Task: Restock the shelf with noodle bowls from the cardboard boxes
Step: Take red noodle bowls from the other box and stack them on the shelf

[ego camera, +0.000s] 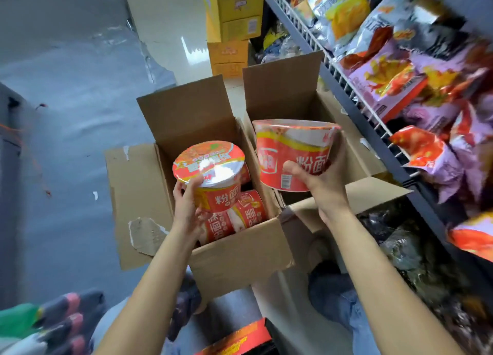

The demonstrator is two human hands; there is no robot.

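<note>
A: Right hand [318,180] is cupping a noodle bowl [293,155] from below, thumb on the near wall, fingers curling round the far side; the bowl is tipping, lid facing away, hanging over the right cardboard box [288,87]

B: And the left hand [186,202]?

A: It's gripping a second bowl [210,173] by the side wall, fingers curling round it, bowl sitting upright just above the left cardboard box [234,258], where more bowls [240,216] are lying on their sides

B: Risks?

A: One-handed grip on a slick shrink-wrapped bowl each side, so either could be slipping, I'm guessing the tipped right one first. It would be dropping into the box or onto the floor [80,87], denting the rim

B: Shelf side?

A: The shelf [354,109] is standing just right of the boxes, crowded with snack bags [386,79] that are bulging over the wire edge. Swinging the right bowl up could be clipping a bag and knocking it down. Raised box flaps could be catching the left bowl too
</note>
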